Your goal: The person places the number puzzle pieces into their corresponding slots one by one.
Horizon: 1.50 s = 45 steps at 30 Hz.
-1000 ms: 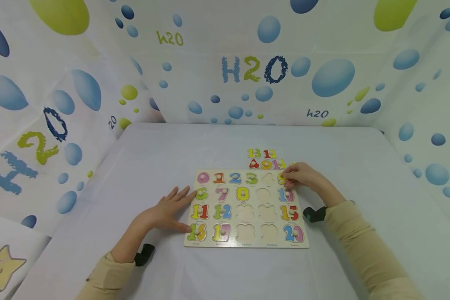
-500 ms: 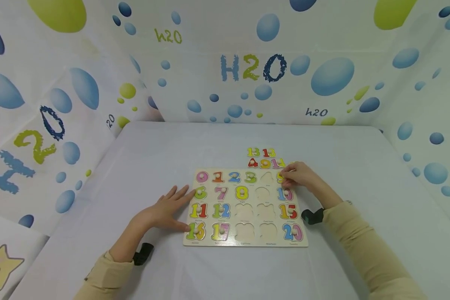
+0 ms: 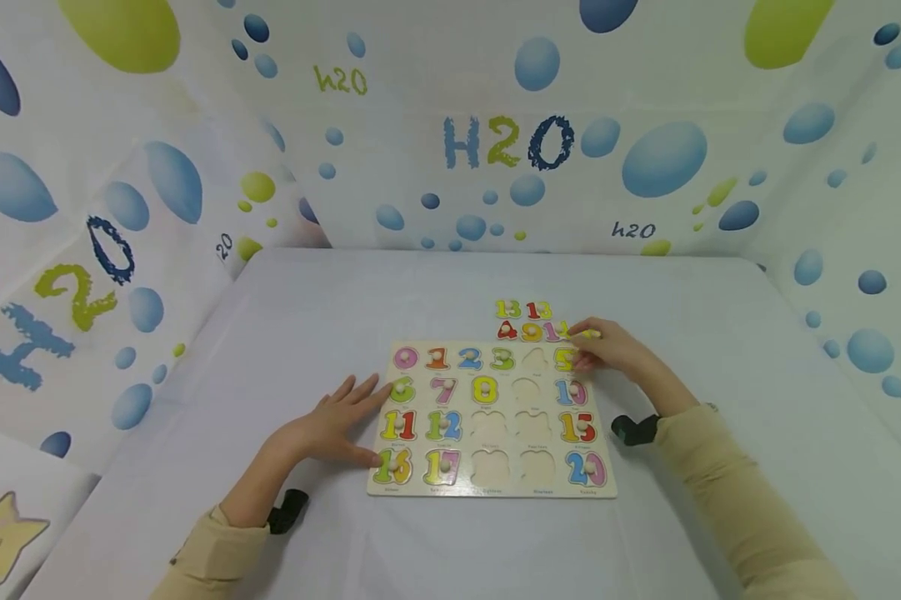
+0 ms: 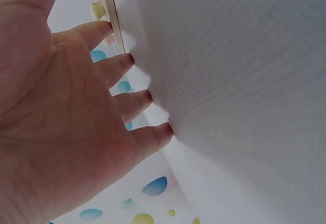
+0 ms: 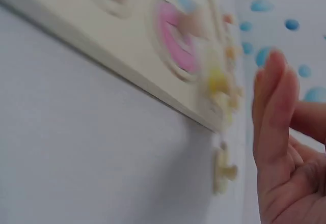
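A wooden number puzzle board (image 3: 418,467) lies flat on the table, with knobbed number pieces in many of its recesses. My left hand (image 3: 337,421) rests at the board's left edge, fingers spread; the left wrist view shows its fingertips against the cloth and board side. Over the upper right corner hovers my right hand (image 3: 606,346), beside the yellow 5 (image 3: 563,360), which sits in its recess. In the right wrist view its extended fingers (image 5: 275,117) hold nothing visible. Just behind the board lie a red 4 (image 3: 506,331), an orange 9 (image 3: 532,332) and a pink-yellow 14 (image 3: 551,332), partly hidden.
Two more loose pieces, one green-yellow (image 3: 508,310) and one red-yellow (image 3: 538,311), lie farther back. Another yellow piece (image 3: 591,334) shows partly behind the right hand. White cloth (image 3: 330,300) covers the table; patterned curtains stand behind and at the sides.
My right hand has lifted off the 5 and shifted slightly back and right, toward the loose pieces, uncovering the 5. The left hand stays where it was.
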### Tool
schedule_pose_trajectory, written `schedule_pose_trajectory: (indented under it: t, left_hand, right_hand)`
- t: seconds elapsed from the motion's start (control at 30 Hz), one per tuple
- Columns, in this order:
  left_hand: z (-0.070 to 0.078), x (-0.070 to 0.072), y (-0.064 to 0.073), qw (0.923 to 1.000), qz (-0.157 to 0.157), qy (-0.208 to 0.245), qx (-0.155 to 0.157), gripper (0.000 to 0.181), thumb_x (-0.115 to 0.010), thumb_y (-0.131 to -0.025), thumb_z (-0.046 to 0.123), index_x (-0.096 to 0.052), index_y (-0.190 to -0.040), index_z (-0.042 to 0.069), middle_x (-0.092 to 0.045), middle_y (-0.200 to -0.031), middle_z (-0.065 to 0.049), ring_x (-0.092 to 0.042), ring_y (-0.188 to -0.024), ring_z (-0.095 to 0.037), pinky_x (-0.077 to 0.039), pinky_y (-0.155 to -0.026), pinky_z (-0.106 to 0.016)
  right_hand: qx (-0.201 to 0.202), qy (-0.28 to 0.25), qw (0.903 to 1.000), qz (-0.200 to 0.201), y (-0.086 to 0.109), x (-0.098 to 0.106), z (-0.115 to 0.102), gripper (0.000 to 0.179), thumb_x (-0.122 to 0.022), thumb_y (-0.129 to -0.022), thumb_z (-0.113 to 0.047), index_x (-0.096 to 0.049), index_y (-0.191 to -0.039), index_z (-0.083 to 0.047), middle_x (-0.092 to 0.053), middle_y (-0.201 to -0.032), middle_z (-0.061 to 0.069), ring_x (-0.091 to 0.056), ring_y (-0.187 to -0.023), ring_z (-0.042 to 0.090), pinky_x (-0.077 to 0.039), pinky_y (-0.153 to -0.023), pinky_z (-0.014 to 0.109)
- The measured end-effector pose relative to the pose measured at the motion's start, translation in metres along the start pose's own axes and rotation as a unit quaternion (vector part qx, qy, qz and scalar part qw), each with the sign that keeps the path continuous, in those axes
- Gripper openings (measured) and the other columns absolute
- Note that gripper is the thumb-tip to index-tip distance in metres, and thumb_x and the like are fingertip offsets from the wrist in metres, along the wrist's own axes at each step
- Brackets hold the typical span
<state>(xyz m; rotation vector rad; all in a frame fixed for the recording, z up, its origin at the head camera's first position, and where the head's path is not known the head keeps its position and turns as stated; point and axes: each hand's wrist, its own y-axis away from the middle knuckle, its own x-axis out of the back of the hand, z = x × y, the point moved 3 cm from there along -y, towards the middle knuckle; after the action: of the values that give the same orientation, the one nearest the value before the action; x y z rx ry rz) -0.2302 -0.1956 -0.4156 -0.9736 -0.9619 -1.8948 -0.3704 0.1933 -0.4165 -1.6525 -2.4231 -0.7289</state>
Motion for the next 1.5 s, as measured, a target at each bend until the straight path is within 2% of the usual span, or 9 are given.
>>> schedule_pose_trajectory:
  t: [0.13,0.23,0.47,0.73,1.0,1.17,1.3,1.4,1.5]
  left_hand:
    - [0.001,0.001,0.001,1.0000,0.000,-0.002,-0.001,0.100,-0.079,-0.071,0.042,-0.025,-0.148,0.008,-0.014,-0.152,-0.020,-0.001,-0.136,-0.045,-0.010,-0.101,-0.066]
    - [0.002,0.001,0.002,1.0000,0.001,-0.004,0.000,0.100,-0.080,-0.071,0.041,-0.026,-0.148,0.008,-0.015,-0.151,-0.021,-0.003,-0.135,-0.046,-0.011,-0.101,-0.066]
    - [0.003,0.001,0.001,1.0000,0.003,-0.004,0.002,0.099,-0.080,-0.071,0.040,-0.026,-0.148,0.008,-0.015,-0.152,-0.020,-0.003,-0.136,-0.045,-0.010,-0.102,-0.065]
    - [0.002,0.001,0.000,1.0000,0.005,-0.004,0.000,0.100,-0.080,-0.071,0.041,-0.026,-0.148,0.008,-0.015,-0.152,-0.020,-0.002,-0.136,-0.045,-0.010,-0.101,-0.066]
    - [-0.003,-0.003,-0.002,1.0000,0.008,-0.005,-0.002,0.101,-0.080,-0.070,0.044,-0.026,-0.148,0.010,-0.016,-0.152,-0.019,-0.002,-0.136,-0.045,-0.010,-0.101,-0.066]
    - [-0.004,-0.004,-0.002,1.0000,0.005,-0.007,-0.002,0.100,-0.080,-0.071,0.043,-0.026,-0.148,0.009,-0.015,-0.152,-0.019,-0.002,-0.136,-0.045,-0.010,-0.101,-0.066]
    - [-0.003,-0.005,-0.002,1.0000,0.003,-0.005,-0.003,0.100,-0.080,-0.071,0.042,-0.026,-0.148,0.008,-0.015,-0.152,-0.020,-0.002,-0.136,-0.046,-0.011,-0.101,-0.066]
    - [-0.002,-0.003,-0.001,1.0000,0.003,-0.006,-0.006,0.100,-0.080,-0.071,0.041,-0.026,-0.148,0.007,-0.015,-0.151,-0.021,-0.003,-0.135,-0.046,-0.011,-0.101,-0.067]
    - [0.000,-0.001,0.000,1.0000,0.003,-0.005,-0.008,0.100,-0.079,-0.071,0.042,-0.026,-0.148,0.007,-0.015,-0.151,-0.021,-0.003,-0.135,-0.047,-0.011,-0.100,-0.067]
  right_hand:
    - [0.008,-0.018,0.9972,0.072,-0.003,0.023,-0.004,0.035,-0.045,-0.100,-0.014,-0.045,-0.126,0.009,-0.061,-0.073,0.005,-0.059,-0.058,0.008,-0.051,-0.058,0.021]
    - [-0.013,-0.003,0.9959,0.090,-0.009,0.034,0.001,0.032,-0.044,-0.100,-0.013,-0.047,-0.123,0.009,-0.059,-0.074,0.004,-0.056,-0.059,0.008,-0.049,-0.057,0.019]
    - [-0.067,0.017,0.9953,0.068,-0.023,0.041,0.020,0.033,-0.045,-0.100,-0.016,-0.049,-0.123,0.008,-0.060,-0.076,0.002,-0.057,-0.061,0.008,-0.048,-0.059,0.020]
    - [-0.081,-0.044,0.9951,0.037,-0.019,0.040,0.024,0.038,-0.057,-0.094,-0.012,-0.047,-0.123,0.010,-0.064,-0.079,0.003,-0.063,-0.067,0.009,-0.052,-0.065,0.021]
    - [-0.073,0.018,0.9971,0.009,-0.014,0.029,0.021,0.037,-0.060,-0.093,-0.018,-0.052,-0.120,0.005,-0.064,-0.079,0.006,-0.060,-0.065,0.013,-0.052,-0.064,0.023]
    - [-0.077,-0.010,0.9967,0.026,-0.015,0.026,0.024,0.037,-0.061,-0.092,-0.014,-0.052,-0.120,0.009,-0.065,-0.079,0.005,-0.062,-0.065,0.011,-0.052,-0.064,0.022]
    - [-0.073,-0.041,0.9949,0.055,-0.009,0.026,0.022,0.036,-0.059,-0.093,-0.012,-0.050,-0.121,0.010,-0.064,-0.077,0.004,-0.063,-0.065,0.010,-0.053,-0.064,0.022]
    - [-0.053,-0.053,0.9940,0.079,0.002,0.025,0.016,0.036,-0.059,-0.093,-0.014,-0.049,-0.119,0.009,-0.064,-0.076,0.004,-0.064,-0.067,0.010,-0.053,-0.066,0.023]
    - [-0.013,-0.068,0.9947,0.076,0.020,0.016,0.006,0.035,-0.061,-0.093,-0.014,-0.050,-0.116,0.010,-0.065,-0.076,0.004,-0.065,-0.068,0.011,-0.053,-0.067,0.023]
